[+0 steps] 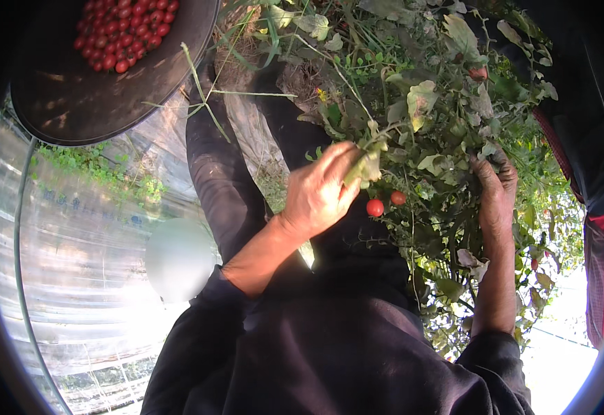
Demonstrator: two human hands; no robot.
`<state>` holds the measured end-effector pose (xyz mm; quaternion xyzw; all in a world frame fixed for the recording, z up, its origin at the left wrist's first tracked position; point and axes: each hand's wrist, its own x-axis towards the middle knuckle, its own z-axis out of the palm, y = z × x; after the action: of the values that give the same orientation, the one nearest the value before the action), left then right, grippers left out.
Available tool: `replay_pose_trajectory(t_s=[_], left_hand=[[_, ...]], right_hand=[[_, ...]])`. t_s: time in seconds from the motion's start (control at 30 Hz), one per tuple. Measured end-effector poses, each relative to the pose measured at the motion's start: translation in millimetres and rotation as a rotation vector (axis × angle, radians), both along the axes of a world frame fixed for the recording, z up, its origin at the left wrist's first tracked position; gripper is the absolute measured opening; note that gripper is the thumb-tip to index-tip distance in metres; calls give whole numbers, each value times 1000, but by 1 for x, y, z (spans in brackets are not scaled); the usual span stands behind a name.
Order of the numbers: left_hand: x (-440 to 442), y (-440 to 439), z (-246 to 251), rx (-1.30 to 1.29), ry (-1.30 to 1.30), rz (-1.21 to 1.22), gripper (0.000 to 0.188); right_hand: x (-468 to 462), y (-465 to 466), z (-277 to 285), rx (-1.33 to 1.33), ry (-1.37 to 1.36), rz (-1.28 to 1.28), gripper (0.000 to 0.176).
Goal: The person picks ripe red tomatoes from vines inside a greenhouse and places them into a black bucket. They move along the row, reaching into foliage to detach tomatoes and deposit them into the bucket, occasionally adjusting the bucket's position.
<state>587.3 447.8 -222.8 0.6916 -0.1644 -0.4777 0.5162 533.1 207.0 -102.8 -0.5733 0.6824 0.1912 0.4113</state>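
My left hand (323,189) is closed around a leafy tomato stem (372,155), a pale curled leaf showing at its fingertips. Just right of and below it hang two red cherry tomatoes (374,207), touched by neither hand. Over on the right, my right hand (496,174) reaches up into the tomato foliage (437,166), with a leaf between its thumb and fingers. Whether anything else is inside that grip is hidden by leaves. At the top left, a dark round tub (73,98) holds a heap of red cherry tomatoes (125,31).
Translucent plastic sheeting (73,233) covers the left side, with a thin curved pole (19,233) in front. Grass stalks (206,98) stick out beside the tub. My dark-clothed legs (224,176) are below the plants. Dark and red fabric (600,259) hangs at the far right.
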Motion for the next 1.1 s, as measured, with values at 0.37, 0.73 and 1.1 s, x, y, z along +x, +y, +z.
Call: replay_pose_trajectory(t_s=[0.37, 0.73, 1.1], left_hand=[[-32, 8, 37, -269, 211, -183, 49], [-70, -4, -21, -404, 894, -395, 32], [-54, -5, -31, -307, 1828, -194, 32]], right_hand=[[-5, -19, -8, -64, 58, 49, 22], [-10, -27, -15, -103, 36, -11, 24], [-10, -27, -17, -126, 24, 70, 22]])
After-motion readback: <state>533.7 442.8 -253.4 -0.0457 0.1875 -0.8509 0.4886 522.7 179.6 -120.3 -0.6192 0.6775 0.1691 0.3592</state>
